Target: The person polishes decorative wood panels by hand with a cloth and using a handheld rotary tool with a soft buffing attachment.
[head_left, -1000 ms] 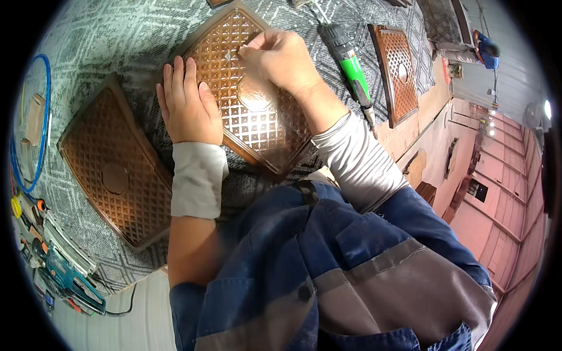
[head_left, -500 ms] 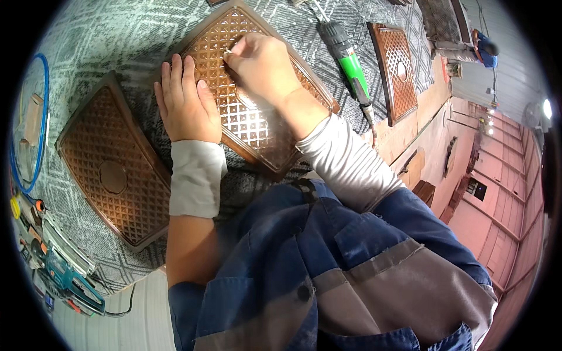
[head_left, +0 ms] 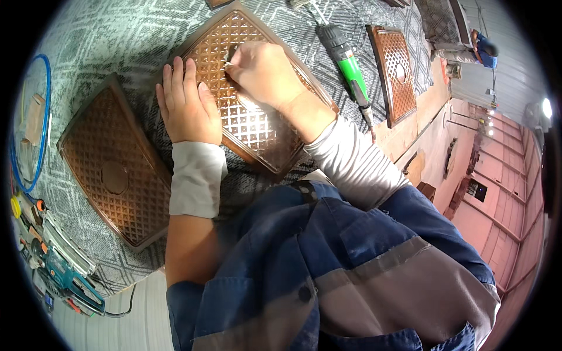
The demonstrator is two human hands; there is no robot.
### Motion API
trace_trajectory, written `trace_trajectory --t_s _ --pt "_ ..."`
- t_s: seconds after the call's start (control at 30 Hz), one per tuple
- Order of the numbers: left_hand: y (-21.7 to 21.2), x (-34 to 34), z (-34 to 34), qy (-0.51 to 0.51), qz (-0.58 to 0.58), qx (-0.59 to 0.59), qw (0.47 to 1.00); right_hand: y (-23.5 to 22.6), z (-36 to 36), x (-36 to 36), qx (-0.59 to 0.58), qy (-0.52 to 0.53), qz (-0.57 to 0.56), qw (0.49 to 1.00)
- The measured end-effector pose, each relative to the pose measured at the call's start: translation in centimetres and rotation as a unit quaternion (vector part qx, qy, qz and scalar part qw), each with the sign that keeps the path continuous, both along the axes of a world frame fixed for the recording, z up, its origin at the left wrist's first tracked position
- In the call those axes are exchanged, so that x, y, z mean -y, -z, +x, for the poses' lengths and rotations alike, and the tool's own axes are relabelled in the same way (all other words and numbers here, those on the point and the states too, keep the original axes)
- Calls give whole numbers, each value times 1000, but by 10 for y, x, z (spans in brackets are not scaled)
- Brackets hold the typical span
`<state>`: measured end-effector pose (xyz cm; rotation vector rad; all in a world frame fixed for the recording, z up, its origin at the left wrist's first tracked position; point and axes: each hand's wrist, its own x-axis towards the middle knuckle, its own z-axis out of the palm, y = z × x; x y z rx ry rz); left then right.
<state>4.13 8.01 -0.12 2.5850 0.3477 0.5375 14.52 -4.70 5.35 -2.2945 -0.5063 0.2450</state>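
Note:
In front of me lies a glossy brown wooden panel (head_left: pixel 202 47) carved with a diamond grid and a paler raised border. My left hand (head_left: pixel 187 105) rests flat on its left side, fingers stretched out. Over the middle of the panel, my right hand (head_left: pixel 263 73) is closed in a pinch. A small whitish bit shows at its fingertips, pressed to the grid; what it is I cannot make out. Part of the panel's centre is hidden under this hand. To the left lies a second, duller panel (head_left: pixel 114 178) with a round plain medallion.
A green and black power tool (head_left: pixel 351 73) lies right of the panel, beyond it a smaller carved panel (head_left: pixel 395 73). Patterned grey cloth (head_left: pixel 88 52) covers the table. At left are a blue hose (head_left: pixel 44 117) and a teal power tool (head_left: pixel 70 278). Another person (head_left: pixel 486 50) is far right.
My right hand has shifted slightly down and to the right over the panel, still pinched. My left hand stays nearly in place.

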Motion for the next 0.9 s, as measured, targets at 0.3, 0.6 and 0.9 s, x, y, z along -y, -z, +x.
trace_trajectory --t_s 0.3,0.6,0.9 --pt "0 -1 0 -2 -2 3 1000 -17 12 20 -164 100 34 981" --pt "1 1 1 -1 -10 7 1000 -21 4 24 -126 15 -36 991" --pt "3 2 0 -11 12 0 1000 -11 -18 17 -67 45 4 997"
